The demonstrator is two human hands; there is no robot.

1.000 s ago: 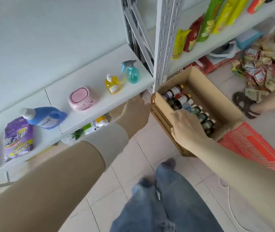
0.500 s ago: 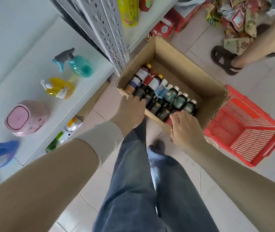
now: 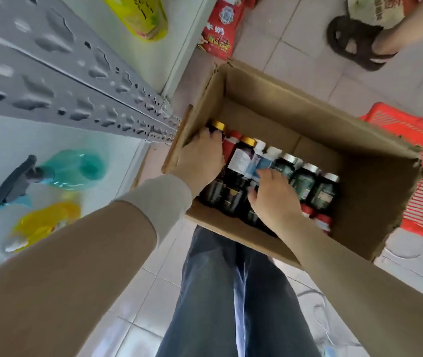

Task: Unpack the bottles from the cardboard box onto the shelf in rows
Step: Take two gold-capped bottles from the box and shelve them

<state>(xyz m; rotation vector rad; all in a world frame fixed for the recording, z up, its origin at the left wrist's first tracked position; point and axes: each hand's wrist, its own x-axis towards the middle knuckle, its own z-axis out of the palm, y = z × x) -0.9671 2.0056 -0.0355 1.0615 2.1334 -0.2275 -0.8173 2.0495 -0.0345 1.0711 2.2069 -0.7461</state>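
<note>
Here both hands are down inside the cardboard box [image 3: 375, 191], which sits on the tiled floor against the foot of the shelf [image 3: 50, 140]. The bottles [image 3: 305, 179] stand packed along the box's near wall, with its far side bare. The left hand [image 3: 200, 158] curls over the gold-capped bottle [image 3: 217, 126] in the box's left corner, fingers wrapped around it, though whether the grip is firm I cannot tell. The right hand [image 3: 272, 199] is spread partly wide over the middle bottles, fingertips touching a blue-labelled one, not clearly closed on anything. I judge this the picking step, early on. Next calls for closing on a bottle, lifting it straight up clear of its neighbours, and carrying it left onto the shelf beside the spray bottle [image 3: 58, 171].
</note>
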